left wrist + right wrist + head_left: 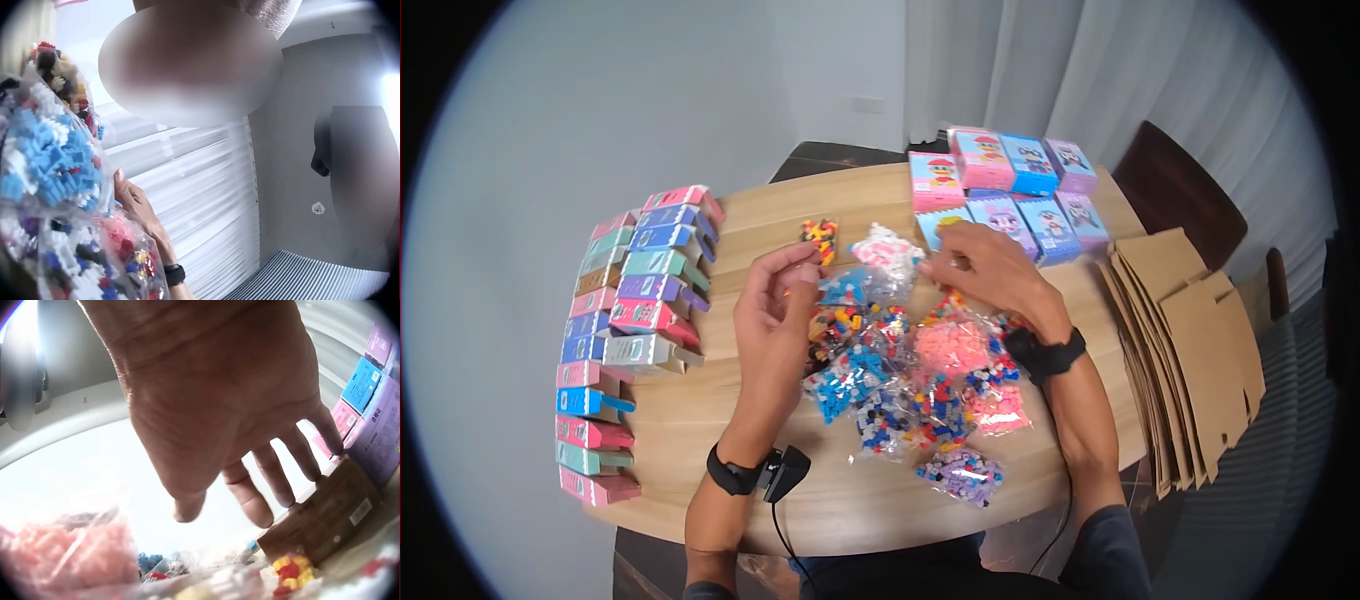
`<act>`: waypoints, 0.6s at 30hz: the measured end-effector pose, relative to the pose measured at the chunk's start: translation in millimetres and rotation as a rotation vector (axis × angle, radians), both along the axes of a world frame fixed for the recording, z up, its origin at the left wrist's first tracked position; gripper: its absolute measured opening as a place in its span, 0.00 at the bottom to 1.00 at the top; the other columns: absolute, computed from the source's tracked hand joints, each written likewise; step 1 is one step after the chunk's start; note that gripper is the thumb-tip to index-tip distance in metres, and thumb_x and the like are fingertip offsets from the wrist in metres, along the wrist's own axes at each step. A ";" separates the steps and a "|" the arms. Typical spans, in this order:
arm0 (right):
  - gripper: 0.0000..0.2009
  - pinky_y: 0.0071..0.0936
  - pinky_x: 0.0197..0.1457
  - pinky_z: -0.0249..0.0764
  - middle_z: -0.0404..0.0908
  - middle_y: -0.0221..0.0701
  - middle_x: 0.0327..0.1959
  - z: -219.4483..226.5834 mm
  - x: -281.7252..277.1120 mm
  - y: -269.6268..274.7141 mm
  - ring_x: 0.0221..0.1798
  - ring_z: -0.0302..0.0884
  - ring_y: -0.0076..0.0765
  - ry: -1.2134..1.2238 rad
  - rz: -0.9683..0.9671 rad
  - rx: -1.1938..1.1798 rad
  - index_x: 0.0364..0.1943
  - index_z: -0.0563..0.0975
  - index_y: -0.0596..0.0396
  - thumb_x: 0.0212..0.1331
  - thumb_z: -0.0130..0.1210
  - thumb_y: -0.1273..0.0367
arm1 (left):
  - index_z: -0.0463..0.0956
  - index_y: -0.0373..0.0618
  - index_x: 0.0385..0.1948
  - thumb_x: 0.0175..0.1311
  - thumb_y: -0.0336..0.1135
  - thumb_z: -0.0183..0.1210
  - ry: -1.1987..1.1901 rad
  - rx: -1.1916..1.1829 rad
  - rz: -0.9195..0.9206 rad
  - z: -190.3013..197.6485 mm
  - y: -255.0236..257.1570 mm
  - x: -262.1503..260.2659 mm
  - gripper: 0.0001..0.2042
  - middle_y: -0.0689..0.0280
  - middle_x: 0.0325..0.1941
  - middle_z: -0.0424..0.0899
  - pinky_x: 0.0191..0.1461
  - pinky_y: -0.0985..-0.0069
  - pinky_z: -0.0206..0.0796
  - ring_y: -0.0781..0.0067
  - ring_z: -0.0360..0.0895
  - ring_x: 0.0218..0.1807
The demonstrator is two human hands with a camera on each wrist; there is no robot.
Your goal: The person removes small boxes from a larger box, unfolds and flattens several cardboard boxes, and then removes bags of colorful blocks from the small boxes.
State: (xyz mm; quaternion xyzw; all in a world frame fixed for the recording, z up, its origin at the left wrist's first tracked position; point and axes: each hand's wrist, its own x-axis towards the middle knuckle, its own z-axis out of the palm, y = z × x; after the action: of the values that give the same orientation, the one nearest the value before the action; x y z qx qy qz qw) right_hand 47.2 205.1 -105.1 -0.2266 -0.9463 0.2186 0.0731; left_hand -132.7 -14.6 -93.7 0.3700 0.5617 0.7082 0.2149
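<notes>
In the head view my left hand [775, 305] has its fingers bent, thumb and fingertips meeting at the lower edge of a small clear bag of yellow, black and red building bricks [820, 238]. My right hand [990, 268] hovers palm down, its fingertips close to the bag of white and pink bricks [887, 252]. The right wrist view shows that hand [219, 400] with fingers spread and nothing in the palm. Between the forearms lies a pile of brick bags, among them a blue one [847, 380], a pink one [952, 345] and a purple one [962, 474].
Opened, flattened-looking small boxes [662, 262] stand in rows along the left of the wooden table [710, 410]. Printed toy boxes [1000, 215] are stacked at the back right. Folded brown cardboard [1190, 350] leans at the right edge. A cable runs from each wrist camera.
</notes>
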 end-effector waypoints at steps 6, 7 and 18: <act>0.26 0.54 0.60 0.74 0.78 0.47 0.55 -32.5 7.0 -14.4 0.56 0.75 0.59 0.082 -0.291 0.510 0.56 0.77 0.57 0.57 0.69 0.57 | 0.75 0.40 0.57 0.69 0.28 0.63 0.428 -0.043 0.004 -25.5 7.1 -1.8 0.16 0.56 0.54 0.78 0.53 0.68 0.75 0.62 0.79 0.57; 0.26 0.54 0.60 0.74 0.78 0.47 0.55 -28.4 4.7 -19.5 0.56 0.75 0.59 0.103 -0.266 0.500 0.56 0.77 0.57 0.57 0.69 0.57 | 0.75 0.40 0.56 0.68 0.27 0.64 0.607 -0.005 0.019 -26.0 7.8 -3.0 0.16 0.54 0.55 0.76 0.56 0.65 0.73 0.56 0.77 0.58; 0.27 0.52 0.59 0.72 0.75 0.49 0.53 -20.6 3.8 -20.4 0.56 0.73 0.61 0.010 -0.345 0.364 0.54 0.74 0.59 0.51 0.70 0.64 | 0.74 0.41 0.55 0.66 0.26 0.64 0.648 -0.004 0.007 -29.5 11.8 0.9 0.17 0.51 0.57 0.73 0.60 0.58 0.70 0.44 0.73 0.60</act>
State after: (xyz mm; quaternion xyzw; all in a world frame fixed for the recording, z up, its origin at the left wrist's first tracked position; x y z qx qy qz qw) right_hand 51.0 184.7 -125.7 -0.3668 -0.9170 0.0299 0.1535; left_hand -131.7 -2.9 -123.2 0.5737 0.6036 0.5531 0.0234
